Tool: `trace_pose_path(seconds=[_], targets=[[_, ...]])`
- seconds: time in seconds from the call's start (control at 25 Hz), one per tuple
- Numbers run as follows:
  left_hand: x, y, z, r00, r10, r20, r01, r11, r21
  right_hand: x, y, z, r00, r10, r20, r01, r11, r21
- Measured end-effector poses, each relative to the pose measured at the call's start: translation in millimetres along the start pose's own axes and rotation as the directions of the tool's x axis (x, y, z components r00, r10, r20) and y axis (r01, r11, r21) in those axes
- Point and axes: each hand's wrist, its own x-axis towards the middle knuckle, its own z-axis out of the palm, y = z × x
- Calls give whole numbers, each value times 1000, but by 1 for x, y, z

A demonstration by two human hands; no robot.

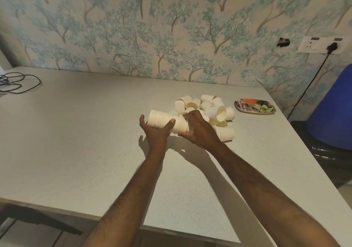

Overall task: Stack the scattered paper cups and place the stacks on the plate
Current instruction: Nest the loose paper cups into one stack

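A long stack of white paper cups (162, 120) lies sideways just above the table, rims pointing left. My left hand (155, 130) grips the stack from below, thumb over its top. My right hand (198, 130) holds the narrow right end of the stack, fingers curled over it. Behind and to the right of my hands lies a heap of loose white paper cups (207, 107), several on their sides. A flower-patterned plate (255, 106) sits at the table's far right with no cups on it.
The pale speckled table (85, 132) runs along a tree-patterned wall. A black cable (21, 83) coils at the far left. A blue container (333, 113) stands beyond the table's right edge, below a wall socket (322, 44) with a plugged cord.
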Motion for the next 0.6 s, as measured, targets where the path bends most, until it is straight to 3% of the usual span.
trace_pose_path(seconds=[0.24, 0.36, 0.48, 0.6], targets=[[-6, -2, 4, 995, -47, 93, 58, 991, -124, 12, -16, -7, 992, -36, -119, 38, 999, 20], [-8, -2, 3, 991, -53, 120, 69, 989, -132, 10, -15, -10, 998, -4, -61, 9, 996, 91], [-8, -2, 0, 994, -45, 101, 64, 979, -194, 2, -3, -14, 996, 85, -25, -78, 978, 193], [-3, 1, -7, 998, -26, 66, 41, 967, -250, -25, 33, -25, 961, 232, -153, -200, 959, 199]])
